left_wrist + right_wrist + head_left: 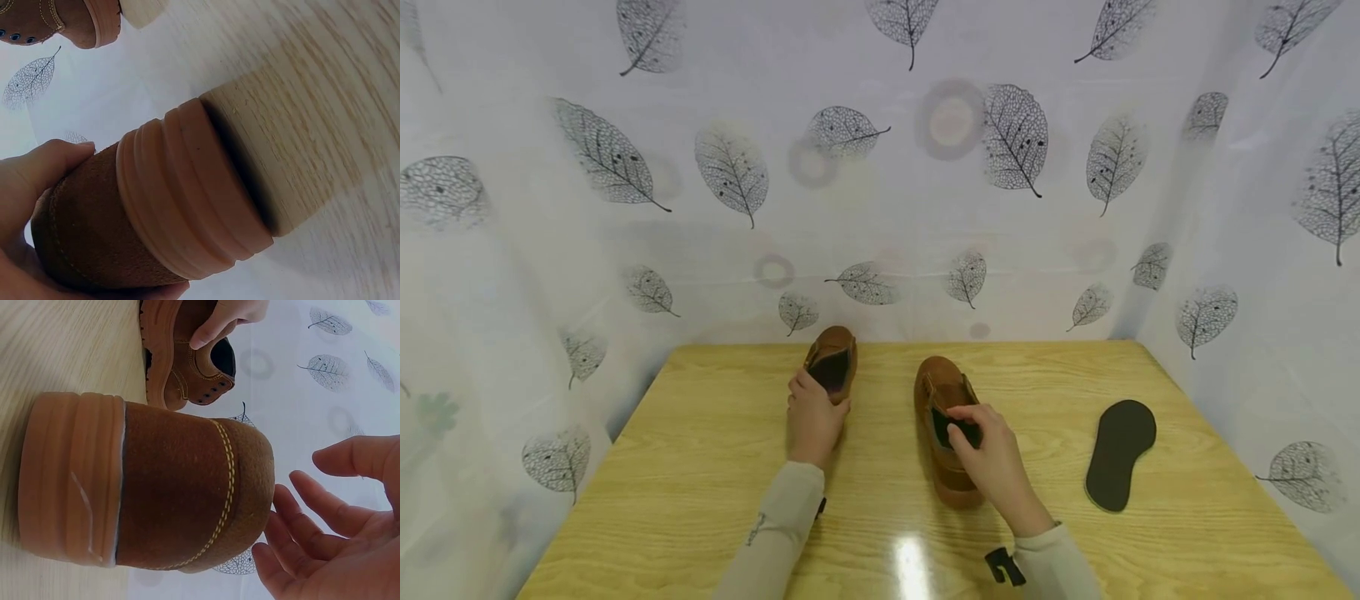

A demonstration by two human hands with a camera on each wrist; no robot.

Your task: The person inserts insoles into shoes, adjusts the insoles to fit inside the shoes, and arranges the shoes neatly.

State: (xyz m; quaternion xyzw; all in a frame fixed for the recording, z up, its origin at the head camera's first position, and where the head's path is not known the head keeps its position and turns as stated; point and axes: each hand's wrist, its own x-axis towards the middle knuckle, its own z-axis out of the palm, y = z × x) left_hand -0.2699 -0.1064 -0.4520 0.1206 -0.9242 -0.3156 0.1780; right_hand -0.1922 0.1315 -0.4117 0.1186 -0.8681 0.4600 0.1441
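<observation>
Two brown shoes with tan rubber soles stand on the table, their toes towards the curtain. My left hand (814,421) grips the left shoe (834,337) round its heel, thumb on one side and fingers on the other; the left wrist view shows the heel (87,219) close up. Over the opening of the right shoe (957,493) hovers my right hand (1000,458), its fingers loosely bent and nothing between them. The right wrist view has the fingers beside the collar of that shoe (175,487); whether they touch it I cannot tell. Inside, both shoes look dark.
A dark flat insole (1118,458) lies on the wooden table (692,467), to the right of the right shoe. White curtains (880,208) printed with leaves hang behind the table and along both sides.
</observation>
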